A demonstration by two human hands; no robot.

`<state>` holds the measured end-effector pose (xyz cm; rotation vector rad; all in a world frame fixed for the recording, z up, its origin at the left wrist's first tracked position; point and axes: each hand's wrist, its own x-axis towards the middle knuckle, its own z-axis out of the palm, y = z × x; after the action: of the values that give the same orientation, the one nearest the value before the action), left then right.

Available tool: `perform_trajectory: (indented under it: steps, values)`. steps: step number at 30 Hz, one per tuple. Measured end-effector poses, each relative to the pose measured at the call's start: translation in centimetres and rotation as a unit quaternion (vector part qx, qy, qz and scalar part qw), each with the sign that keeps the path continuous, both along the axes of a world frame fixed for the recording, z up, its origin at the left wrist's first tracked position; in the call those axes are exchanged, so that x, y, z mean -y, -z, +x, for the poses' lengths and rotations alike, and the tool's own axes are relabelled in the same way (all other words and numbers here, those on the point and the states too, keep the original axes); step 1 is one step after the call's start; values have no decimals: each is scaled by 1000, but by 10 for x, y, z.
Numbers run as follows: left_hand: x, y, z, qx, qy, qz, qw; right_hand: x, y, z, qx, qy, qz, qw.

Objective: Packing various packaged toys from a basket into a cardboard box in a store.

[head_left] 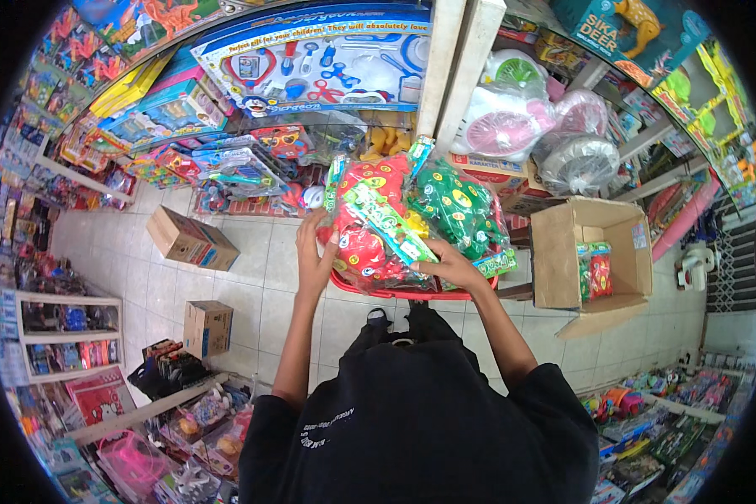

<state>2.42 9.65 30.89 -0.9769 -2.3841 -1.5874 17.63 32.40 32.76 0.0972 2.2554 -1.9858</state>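
A red plastic basket [403, 293] in front of me is heaped with toys in clear bags with green header cards. My left hand [317, 246] lies against the left edge of a bagged red toy [359, 249], its thumb and fingers on the plastic. On the same bag's right side, my right hand [455, 268] has its fingers at the lower end of the green card. A bagged green toy [457, 198] with yellow spots sits beyond my right hand. The bags cover most of the basket.
An open cardboard box [554, 258] with a few bagged toys stands at the right. Two closed cartons [192, 239] [208, 327] sit on the tiled floor at the left. Shelves with boxed toys [327, 63] and bagged fans [510, 123] rise ahead; a white post [450, 69] divides them.
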Motion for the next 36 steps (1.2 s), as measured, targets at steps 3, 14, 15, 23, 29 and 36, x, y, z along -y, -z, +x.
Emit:
perform_trajectory:
  steps: [3,14,15,23,29,36]
  values:
    - [9,-15,-11,85,111,7,990,15,-9,10,-60,60,-16,996]
    - [4,-45,16,370,332,13,867,22,-17,66,-68,291,-180,937]
    - [1,-46,20,364,354,-15,861,22,-18,73,-69,301,-179,934]
    - [-48,-26,72,369,404,28,836,9,-23,139,-80,384,-149,908]
    - [-90,-19,126,343,396,9,852,-20,-14,201,-65,410,-76,907]
    - [-145,-7,221,366,402,13,839,-62,-5,296,-71,451,-51,888]
